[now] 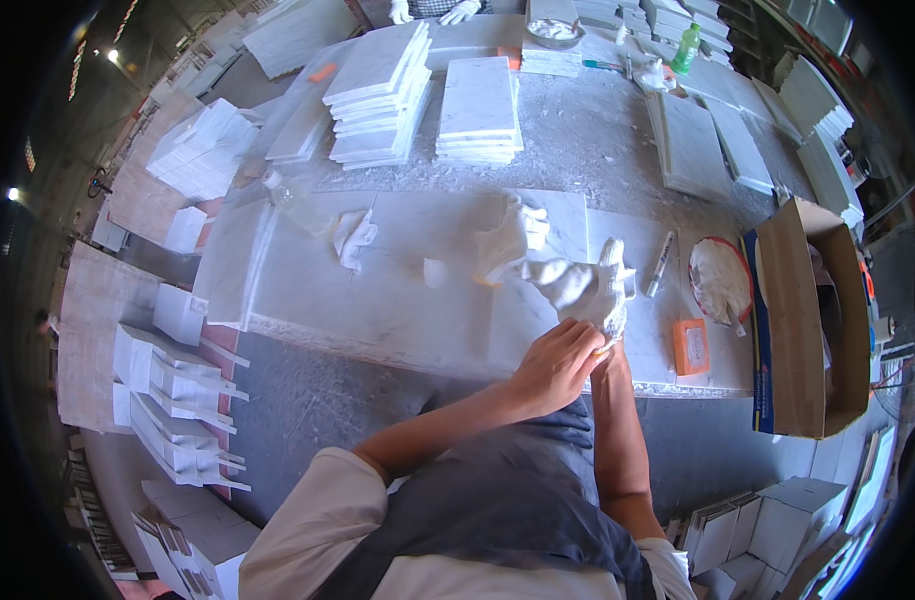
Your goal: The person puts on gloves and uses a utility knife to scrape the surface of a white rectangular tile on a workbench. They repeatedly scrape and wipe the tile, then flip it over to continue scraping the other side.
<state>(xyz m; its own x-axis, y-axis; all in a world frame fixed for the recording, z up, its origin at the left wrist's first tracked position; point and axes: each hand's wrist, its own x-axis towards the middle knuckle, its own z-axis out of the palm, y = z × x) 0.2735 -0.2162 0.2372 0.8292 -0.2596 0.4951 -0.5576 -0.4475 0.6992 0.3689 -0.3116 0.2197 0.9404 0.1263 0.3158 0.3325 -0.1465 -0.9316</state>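
My left hand (561, 365) is bare, its fingers pinched on the cuff of a white work glove (610, 300) at my right wrist. That glove covers my right hand (606, 285), which is held over the near edge of the marble slabs (398, 300). Its fingers look stretched out and apart, though the glove hides their exact shape. Just beyond lies a crumpled white glove or cloth (503, 245). Farther left are another crumpled white cloth (355, 238) and a small white scrap (435, 272).
Right of my hands are a marker (661, 264), a red-rimmed round dish of white material (721, 285), an orange box (691, 347) and an open cardboard box (813, 320). Stacked slabs (378, 95) stand farther back. Across the table, another person's gloved hands (462, 12) show.
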